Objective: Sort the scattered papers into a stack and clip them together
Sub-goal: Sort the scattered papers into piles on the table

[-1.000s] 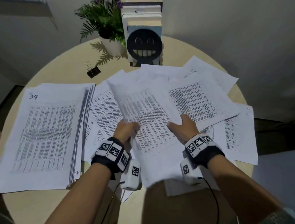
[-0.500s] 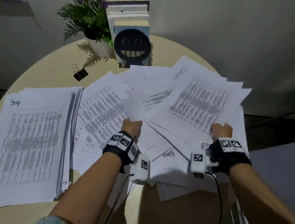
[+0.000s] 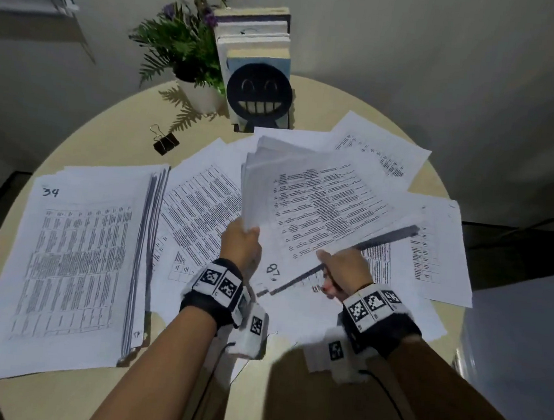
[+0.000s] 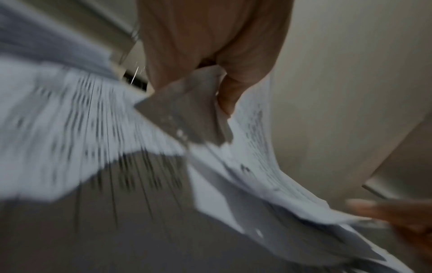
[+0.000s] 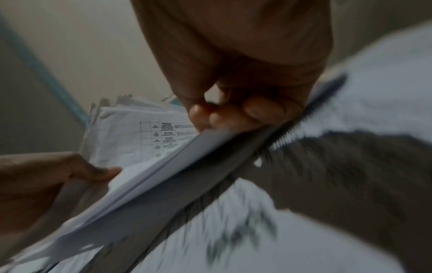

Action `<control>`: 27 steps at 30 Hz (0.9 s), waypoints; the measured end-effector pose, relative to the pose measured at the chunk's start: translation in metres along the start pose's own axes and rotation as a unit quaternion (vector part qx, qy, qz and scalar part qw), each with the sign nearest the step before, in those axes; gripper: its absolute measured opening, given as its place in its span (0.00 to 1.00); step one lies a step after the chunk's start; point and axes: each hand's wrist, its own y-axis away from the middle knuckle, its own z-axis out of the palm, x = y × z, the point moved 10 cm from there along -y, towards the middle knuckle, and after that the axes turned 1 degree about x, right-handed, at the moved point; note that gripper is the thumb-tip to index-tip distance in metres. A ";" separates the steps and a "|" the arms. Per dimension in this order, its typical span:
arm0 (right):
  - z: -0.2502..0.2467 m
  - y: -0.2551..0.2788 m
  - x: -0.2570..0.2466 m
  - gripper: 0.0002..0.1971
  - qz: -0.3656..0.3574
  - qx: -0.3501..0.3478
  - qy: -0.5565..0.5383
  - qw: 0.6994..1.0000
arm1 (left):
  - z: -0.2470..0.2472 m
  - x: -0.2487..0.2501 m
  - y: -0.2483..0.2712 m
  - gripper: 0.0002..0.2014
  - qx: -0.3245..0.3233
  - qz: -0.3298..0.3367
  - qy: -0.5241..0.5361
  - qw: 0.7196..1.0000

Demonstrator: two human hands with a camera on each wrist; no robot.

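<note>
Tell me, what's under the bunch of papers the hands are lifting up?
Under the lifted bundle, gripped by the left hand and right hand, more loose sheets lie on the round table. The bundle hides whatever lies directly below it.

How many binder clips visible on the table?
1. The black binder clip lies on the bare table at the far left, in front of the potted plant, apart from the papers. Others could be hidden under the sheets.
</note>
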 end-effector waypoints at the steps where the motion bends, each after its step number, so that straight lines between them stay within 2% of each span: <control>1: -0.020 0.005 -0.017 0.23 -0.048 0.052 0.048 0.996 | -0.012 0.012 -0.001 0.06 -0.003 0.027 -0.035 0.999; 3: -0.064 0.024 -0.054 0.20 -0.128 0.172 0.097 0.972 | -0.039 0.037 0.001 0.07 0.005 0.069 -0.075 0.995; 5: -0.098 0.044 -0.090 0.09 -0.219 0.263 0.072 0.937 | -0.057 0.061 0.004 0.05 -0.017 0.121 -0.105 0.987; 6: -0.107 0.052 -0.109 0.14 -0.263 0.279 0.078 0.920 | -0.062 0.073 0.008 0.03 -0.039 0.153 -0.127 0.979; 8: -0.102 0.053 -0.133 0.34 -0.296 0.220 0.146 0.918 | -0.069 0.098 0.022 0.04 -0.070 0.226 -0.177 0.956; 9: -0.093 0.047 -0.135 0.36 -0.293 0.168 0.157 0.928 | -0.073 0.110 0.031 0.06 -0.072 0.261 -0.186 0.945; 11: -0.065 0.041 -0.128 0.21 -0.278 0.031 0.095 0.956 | -0.083 0.126 0.042 0.12 -0.045 0.299 -0.179 0.936; 12: -0.053 0.043 -0.122 0.15 -0.279 -0.022 0.028 0.960 | -0.094 0.127 0.042 0.11 -0.011 0.294 -0.143 0.945; 13: -0.047 0.045 -0.117 0.15 -0.277 -0.042 -0.038 0.959 | -0.110 0.123 0.040 0.05 0.042 0.276 -0.084 0.957; 15: -0.050 0.057 -0.112 0.11 -0.288 -0.020 -0.103 0.952 | -0.144 0.093 0.037 0.18 0.162 0.194 0.080 0.964; 16: -0.054 0.064 -0.113 0.08 -0.299 -0.002 -0.109 0.948 | -0.148 0.077 0.039 0.25 0.171 0.151 0.159 0.961; 18: -0.062 0.082 -0.119 0.12 -0.335 0.025 -0.146 0.930 | -0.126 0.059 0.042 0.34 0.084 0.099 0.234 0.964; 19: -0.066 0.090 -0.122 0.12 -0.347 0.031 -0.172 0.922 | -0.112 0.063 0.048 0.34 0.034 0.111 0.230 0.966; 20: -0.070 0.101 -0.127 0.10 -0.359 0.039 -0.194 0.912 | -0.106 0.071 0.059 0.31 0.017 0.135 0.214 0.967; 23: -0.085 0.129 -0.144 0.04 -0.395 0.066 -0.238 0.885 | -0.130 0.109 0.092 0.10 0.085 0.236 0.239 0.938; 24: -0.090 0.140 -0.152 0.05 -0.412 0.071 -0.255 0.872 | -0.142 0.119 0.102 0.08 0.108 0.259 0.257 0.925; 25: -0.094 0.148 -0.157 0.08 -0.423 0.066 -0.279 0.860 | -0.154 0.128 0.111 0.07 0.116 0.282 0.282 0.910; 27: -0.100 0.159 -0.160 0.22 -0.424 0.070 -0.320 0.844 | -0.169 0.138 0.126 0.10 0.102 0.322 0.335 0.880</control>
